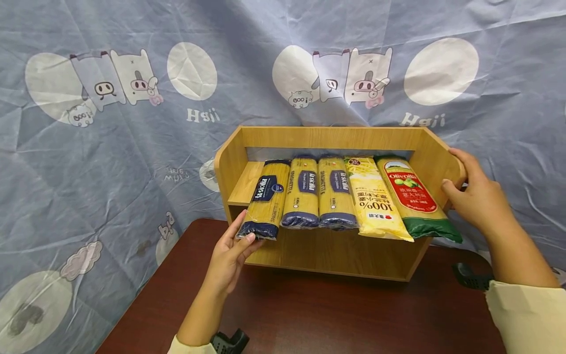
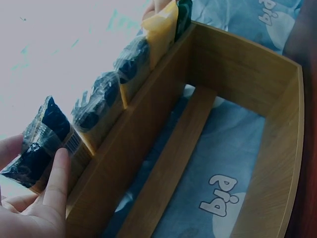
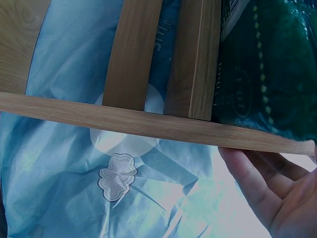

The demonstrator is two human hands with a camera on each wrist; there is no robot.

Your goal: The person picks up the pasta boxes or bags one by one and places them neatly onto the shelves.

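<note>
My left hand [image 1: 230, 258] holds the near end of the leftmost spaghetti pack [image 1: 265, 201], thumb on top and fingers at its side and below. This clear pack with dark blue ends lies slightly slanted on the upper board of a wooden shelf [image 1: 327, 137]. To its right lie two similar spaghetti packs [image 1: 300, 196], a yellow pasta pack [image 1: 376, 201] and a green-ended pasta pack with a red label [image 1: 411, 191]. My right hand [image 1: 482, 196] grips the curved edge of the shelf's right side panel; in the right wrist view several fingers [image 3: 257, 183] lie against its outer face.
The shelf stands on a dark red-brown table [image 1: 309, 314], its lower compartment [image 1: 327, 250] facing me. A blue-grey cloth [image 1: 132, 162] with cartoon pigs hangs behind and at the left. Black wrist straps [image 1: 230, 341] sit at both wrists. The packs' near ends overhang the upper board.
</note>
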